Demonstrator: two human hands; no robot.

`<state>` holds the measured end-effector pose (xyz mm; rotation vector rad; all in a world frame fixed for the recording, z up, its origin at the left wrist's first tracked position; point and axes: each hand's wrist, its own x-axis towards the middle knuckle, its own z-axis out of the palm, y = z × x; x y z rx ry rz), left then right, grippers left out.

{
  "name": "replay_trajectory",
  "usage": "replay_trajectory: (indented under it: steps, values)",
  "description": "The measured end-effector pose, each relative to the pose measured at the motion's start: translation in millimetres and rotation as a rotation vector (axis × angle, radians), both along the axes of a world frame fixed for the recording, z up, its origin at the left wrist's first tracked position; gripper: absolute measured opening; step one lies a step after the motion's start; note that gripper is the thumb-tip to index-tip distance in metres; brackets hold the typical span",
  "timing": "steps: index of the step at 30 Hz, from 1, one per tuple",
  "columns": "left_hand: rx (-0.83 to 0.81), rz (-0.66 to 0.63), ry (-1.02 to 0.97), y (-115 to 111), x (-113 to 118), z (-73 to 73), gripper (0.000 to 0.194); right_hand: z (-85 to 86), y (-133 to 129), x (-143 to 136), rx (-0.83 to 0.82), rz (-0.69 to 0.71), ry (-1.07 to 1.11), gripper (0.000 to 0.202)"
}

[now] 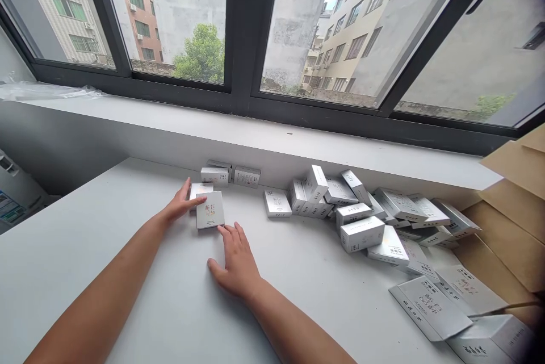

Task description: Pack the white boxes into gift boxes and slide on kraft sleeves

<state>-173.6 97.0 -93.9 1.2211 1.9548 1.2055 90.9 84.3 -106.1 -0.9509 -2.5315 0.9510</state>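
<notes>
A small flat silver-white box (pixel 210 210) with printed characters lies on the white table, its upper part overlapping another pale box (pixel 201 188) behind it. My left hand (pixel 176 208) is open at their left side, one digit stretched across the top left corner of the front box. By that box's lower right corner is my right hand (pixel 238 262), fingers spread and palm down. Its fingertips are at the corner; whether they touch it I cannot tell. Just behind, a box on its side (pixel 215 175) and a printed box (pixel 247 176) stand near the wall.
One box (pixel 277 204) lies apart, right of centre. A loose heap of similar boxes (pixel 361 233) spreads to the right, with flattened cartons (pixel 431 307) at the near right. Brown cardboard (pixel 502 239) borders the right edge. The white windowsill (pixel 255 131) runs behind the table.
</notes>
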Motion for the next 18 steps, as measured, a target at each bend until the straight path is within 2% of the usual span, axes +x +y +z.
replay_trajectory:
  steps: [3, 6, 10, 13, 16, 18]
  values:
    - [-0.008, 0.011, -0.106, 3.7, -5.5, -5.3, 0.108, 1.6, -0.4, 0.6, -0.008, -0.011, 0.0, 0.071]
    - [0.011, 0.01, -0.084, 3.0, -4.5, -6.4, 0.101, 1.0, 0.4, 1.0, 0.014, 0.003, 0.034, 0.066]
    - [0.008, -0.078, -0.091, -0.6, 6.9, -4.0, 0.077, -1.8, 1.7, 0.3, -0.006, -0.003, 0.101, 0.058]
    - [0.007, -0.159, -0.122, -1.0, 20.1, -0.1, 0.063, -3.2, 2.9, -0.8, -0.027, -0.092, 0.209, 0.036]
    - [0.004, -0.172, -0.15, 0.1, 30.4, 4.0, 0.06, -2.2, 4.6, -1.5, -0.023, -0.19, 0.324, 0.015]
    - [-0.016, -0.179, -0.163, 0.3, 33.6, 6.6, 0.058, -0.7, 5.2, -1.7, -0.031, -0.24, 0.373, 0.014]
